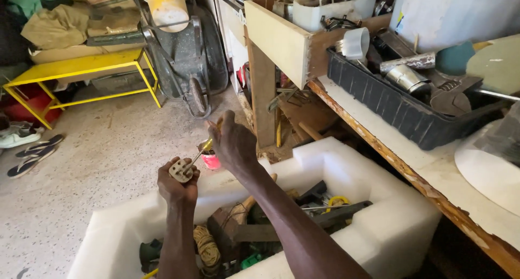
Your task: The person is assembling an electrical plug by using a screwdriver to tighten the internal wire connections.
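While I hold the beige plug [181, 169] up in front of me, its flat face with the dark holes is turned toward me and it sits pinched in the closed fingers of my left hand [176, 186]. My right hand [233, 143] is curled shut around the yellow handle of a screwdriver [201, 152], whose thin metal shaft runs down and to the left until its tip meets the plug. Both hands hang in the air above the near rim of a white foam box [379, 225], which stands on the floor below the plug. Inside that box lie a coil of tan rope [206, 246], a wooden-handled hammer [230, 222], a dark metal bar [336, 214] and a loop of yellow cable [337, 201], all jumbled close together. Just beyond my right hand a small pink container [210, 161] stands on the speckled concrete floor [97, 165]. To my right runs the table [390, 149] with a worn wooden edge, carrying a black plastic crate [395, 108] full of metal parts. Farther off on the left stand a yellow metal bench [81, 73] and, near it, a pair of sandals [33, 153] on the floor.
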